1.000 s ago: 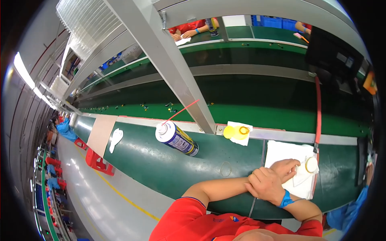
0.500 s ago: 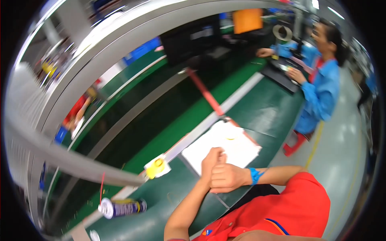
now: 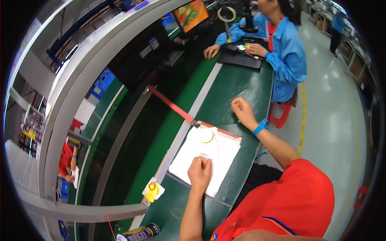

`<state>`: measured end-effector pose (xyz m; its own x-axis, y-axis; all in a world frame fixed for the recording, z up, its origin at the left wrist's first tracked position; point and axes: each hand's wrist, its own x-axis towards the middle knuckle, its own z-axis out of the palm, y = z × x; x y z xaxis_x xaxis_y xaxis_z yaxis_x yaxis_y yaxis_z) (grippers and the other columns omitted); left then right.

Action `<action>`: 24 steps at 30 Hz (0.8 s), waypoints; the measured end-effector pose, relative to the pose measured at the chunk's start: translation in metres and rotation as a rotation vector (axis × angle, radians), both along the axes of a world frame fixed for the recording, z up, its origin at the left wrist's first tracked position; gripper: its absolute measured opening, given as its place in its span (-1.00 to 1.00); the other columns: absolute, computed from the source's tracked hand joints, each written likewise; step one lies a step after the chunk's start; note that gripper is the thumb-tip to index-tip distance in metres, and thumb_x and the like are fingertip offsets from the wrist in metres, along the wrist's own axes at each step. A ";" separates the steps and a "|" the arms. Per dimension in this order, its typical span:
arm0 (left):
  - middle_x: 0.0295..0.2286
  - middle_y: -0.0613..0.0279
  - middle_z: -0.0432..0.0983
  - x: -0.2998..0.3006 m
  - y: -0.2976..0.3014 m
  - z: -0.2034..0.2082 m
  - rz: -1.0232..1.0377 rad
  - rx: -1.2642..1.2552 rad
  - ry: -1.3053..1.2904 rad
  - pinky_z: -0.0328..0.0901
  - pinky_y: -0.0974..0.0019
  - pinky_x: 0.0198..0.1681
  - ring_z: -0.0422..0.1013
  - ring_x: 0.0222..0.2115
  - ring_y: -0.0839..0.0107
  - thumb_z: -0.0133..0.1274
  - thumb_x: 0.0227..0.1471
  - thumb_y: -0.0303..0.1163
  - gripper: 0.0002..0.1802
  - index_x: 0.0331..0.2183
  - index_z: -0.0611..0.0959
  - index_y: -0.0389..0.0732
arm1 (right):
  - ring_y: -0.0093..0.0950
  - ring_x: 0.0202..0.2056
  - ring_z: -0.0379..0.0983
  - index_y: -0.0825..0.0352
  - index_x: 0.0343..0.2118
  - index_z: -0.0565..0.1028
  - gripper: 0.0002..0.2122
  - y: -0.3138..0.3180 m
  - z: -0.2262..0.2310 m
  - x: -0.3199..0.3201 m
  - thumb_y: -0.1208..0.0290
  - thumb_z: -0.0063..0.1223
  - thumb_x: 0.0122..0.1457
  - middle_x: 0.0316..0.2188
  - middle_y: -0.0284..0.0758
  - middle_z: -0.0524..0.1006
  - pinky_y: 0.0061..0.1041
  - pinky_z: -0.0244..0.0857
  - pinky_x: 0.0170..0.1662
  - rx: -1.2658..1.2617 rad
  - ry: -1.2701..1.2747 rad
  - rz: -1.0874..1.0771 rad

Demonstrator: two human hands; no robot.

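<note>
- head view, centre: left hand (image 3: pixel 200 172) is curled shut, pinching something tiny on the white sheet (image 3: pixel 189 158) — can't tell what.
- right hand (image 3: pixel 242 111), centre-right, loosely curled on the green bench (image 3: pixel 241 86), holding nothing afaict.
- progress, imo: early — the yellow ring (image 3: pixel 207 137) lies loose near the sheet's top edge.
- around: tape bits lower left (image 3: pixel 152 191), spray can (image 3: pixel 138 233) at bottom, co-worker in blue (image 3: pixel 283 52) up top. Nothing in the way.

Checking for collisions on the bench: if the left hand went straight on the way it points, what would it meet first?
Probably the thin yellow ring on the white sheet; the left hand points up the sheet toward it, though depth is unclear.
</note>
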<state>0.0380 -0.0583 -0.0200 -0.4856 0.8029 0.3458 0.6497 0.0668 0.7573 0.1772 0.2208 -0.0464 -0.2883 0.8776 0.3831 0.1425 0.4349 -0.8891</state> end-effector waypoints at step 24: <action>-0.66 0.43 0.11 -0.016 -0.006 0.030 0.325 0.131 -0.845 0.06 0.40 -0.59 0.02 -0.64 0.54 0.09 0.22 -0.40 -0.51 -0.63 0.19 -0.03 | -0.05 -0.35 0.55 0.31 -0.40 0.59 -0.60 0.010 0.009 -0.026 0.07 -0.12 0.34 -0.43 -0.10 0.62 -0.08 0.39 -0.23 0.046 -0.348 0.002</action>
<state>0.0220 -0.0641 0.0101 -0.8138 0.5618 -0.1488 -0.1602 0.0293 0.9866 0.1512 0.2311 -0.0372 -0.4100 0.8611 0.3006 0.4328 0.4738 -0.7669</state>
